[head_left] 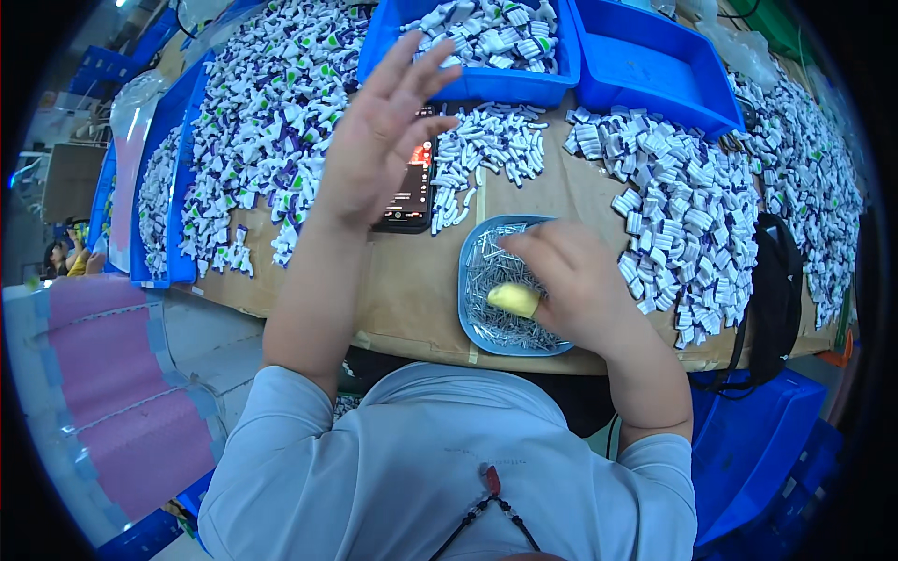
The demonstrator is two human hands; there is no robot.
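My left hand (pixel 379 131) is raised with fingers spread, hovering over a black phone (pixel 410 192) that lies on the cardboard-covered table (pixel 412 290); it holds nothing. My right hand (pixel 571 276) rests in a round blue dish (pixel 468 280) filled with thin metal pins, fingers curled down into the pins. A yellow cap covers the thumb tip (pixel 514 299). A small heap of white plastic parts (pixel 491 150) lies just beyond the phone and dish.
Large piles of white-and-purple plastic parts cover the table at left (pixel 271 122) and right (pixel 692 215). Blue bins stand at the back: one with parts (pixel 486 37), another beside it (pixel 655 65). A black bag strap (pixel 776 290) hangs off the right edge.
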